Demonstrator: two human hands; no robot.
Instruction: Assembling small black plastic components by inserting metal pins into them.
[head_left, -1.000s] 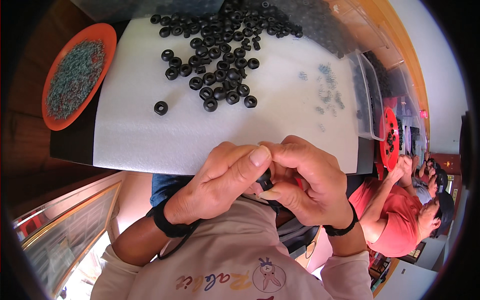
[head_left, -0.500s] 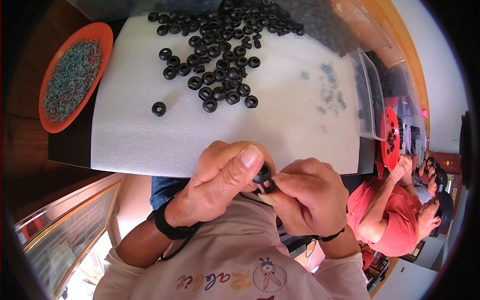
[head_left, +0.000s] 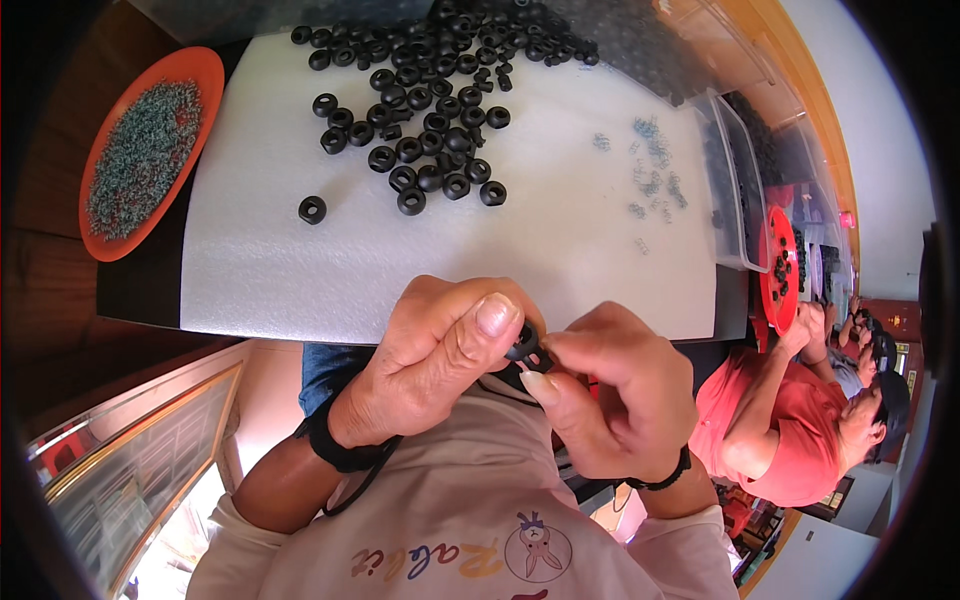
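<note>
Near the table's front edge, my left hand (head_left: 435, 365) is closed, its thumb and fingers gripping a small round black cord lock (head_left: 523, 345). From the other side my right hand (head_left: 630, 385) pinches at the lower end of the same piece, index fingertip above and thumb below. The fingers partly cover the piece, so its inside cannot be made out. Beyond my hands, many black ball-shaped cord lock bodies (head_left: 411, 201) with holes lie loose on a white foam sheet (head_left: 260, 270). A few small black plunger-like parts (head_left: 394, 131) are mixed among them.
An orange plate (head_left: 213, 90) full of tiny metal springs (head_left: 145, 160) stands at the left. More springs (head_left: 655, 185) lie scattered at the sheet's right, beside a clear plastic box (head_left: 735, 185). At far right, a person in a red shirt (head_left: 750, 430) works by a red plate (head_left: 778, 270).
My right thumb and index finger have shifted slightly at the cord lock, and the piece has tilted a little. My left hand keeps its grip. The whole view has moved slightly.
</note>
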